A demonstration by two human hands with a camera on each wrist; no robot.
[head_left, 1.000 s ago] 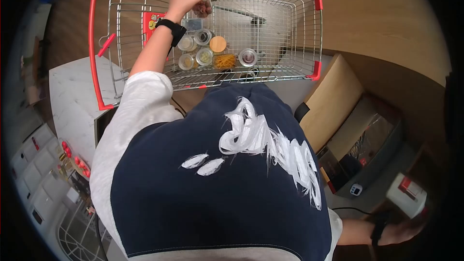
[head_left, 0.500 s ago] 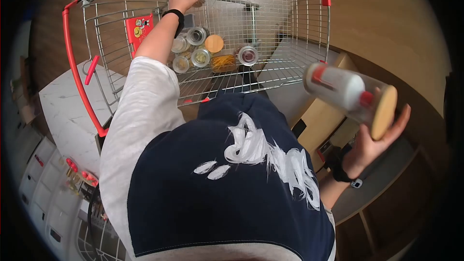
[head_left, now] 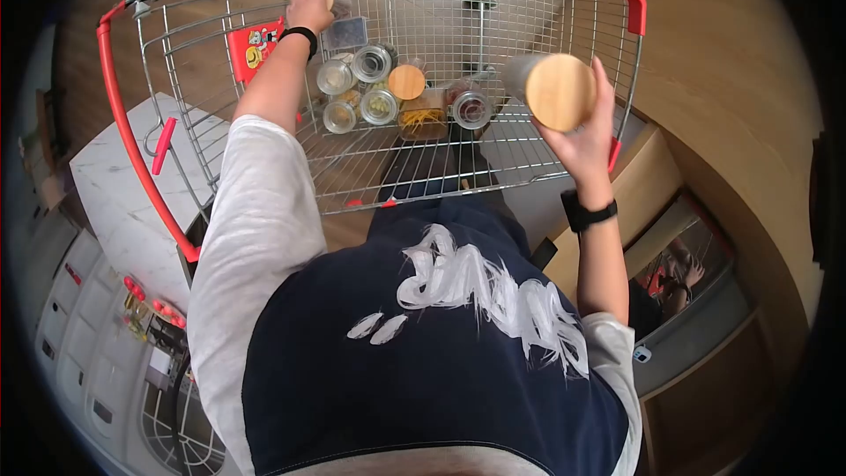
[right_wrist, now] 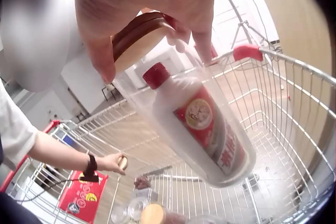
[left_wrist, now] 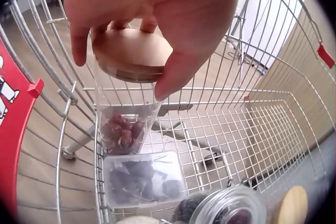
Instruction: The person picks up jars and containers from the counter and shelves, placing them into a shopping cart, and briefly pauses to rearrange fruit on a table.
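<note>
In the left wrist view, my left hand [left_wrist: 178, 8] grips a clear jar [left_wrist: 123, 95] from above by its round wooden lid [left_wrist: 131, 50]. Dark red dried fruit [left_wrist: 121, 134] lies at the jar's bottom, which is down inside the shopping cart [head_left: 110, 115], close to a flat clear box [left_wrist: 142, 182]. My right hand [head_left: 586, 145] holds a tall clear jar by its wooden lid [head_left: 560, 92], over the cart's right part. Inside this jar, tilted in the right wrist view, stands a white bottle [right_wrist: 194, 113] with a red cap and red label.
Several glass jars [head_left: 372, 63] stand grouped in the cart, by a wooden-lidded jar [head_left: 407, 82] and a container of orange strips [head_left: 423, 123]. A marbled counter [head_left: 132, 176] stands left of the cart; a wooden cabinet [head_left: 731, 62] is at the right.
My right hand has brought the jar with the bottle from the lower right up over the cart. My left hand has lowered its jar and shifted slightly left within the cart.
</note>
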